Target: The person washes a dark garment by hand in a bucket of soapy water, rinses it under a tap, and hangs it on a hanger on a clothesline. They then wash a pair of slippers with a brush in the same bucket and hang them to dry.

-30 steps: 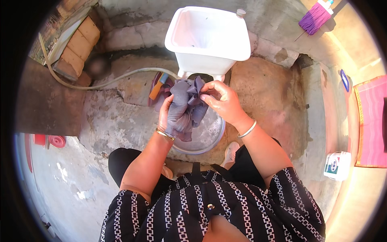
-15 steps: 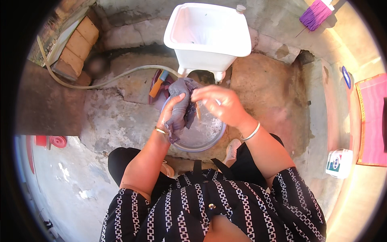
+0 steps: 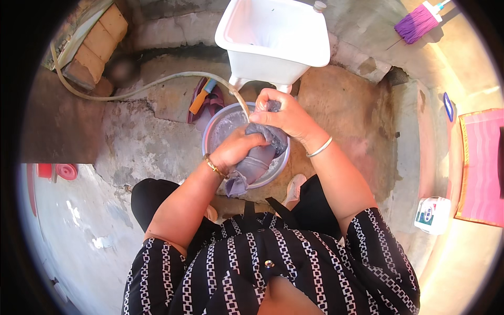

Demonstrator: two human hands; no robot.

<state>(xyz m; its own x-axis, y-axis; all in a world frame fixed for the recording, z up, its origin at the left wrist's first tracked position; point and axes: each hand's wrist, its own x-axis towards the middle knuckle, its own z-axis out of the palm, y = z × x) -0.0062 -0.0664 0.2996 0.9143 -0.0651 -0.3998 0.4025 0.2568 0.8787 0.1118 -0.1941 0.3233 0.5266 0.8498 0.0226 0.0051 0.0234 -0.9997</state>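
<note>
One grey cloth [image 3: 254,165], wet-looking and bunched, in a two-handed grip above a round basin [image 3: 206,137], center of scene. Clasps cloth midsection with left hand [image 3: 239,148], knuckles up, thumb across the top. Grasps far end with right hand [image 3: 278,116], fingers curled, grey fabric showing between thumb and fingers. Held at a slant: far end to the right, near end to the left, hanging across near basin rim. Cannot tell whether touching the rim.

Basin with pale rim, suds [image 3: 227,123] visible inside, left of cloth. Pale hose [image 3: 152,84] from far left, curving across to basin, end hidden near right hand; cannot tell if in contact with fingers.

Just left of basin, on the floor: purple sandals [image 3: 213,100], plus brush [image 3: 198,101] with orange and blue handle lying on top. Beyond basin: white tub [image 3: 268,63] on short legs, round knob [image 3: 319,6] at far right corner.

Far right: purple mop head [image 3: 417,24]. Right side: blue oval item [image 3: 448,106], pink cloth [image 3: 485,168], white bucket [image 3: 433,215] near it. Left side: dark slab [image 3: 63,128], red items [image 3: 66,171] on near side of it. Wears bangle on each wrist, black-and-white patterned shirt [image 3: 252,262].
</note>
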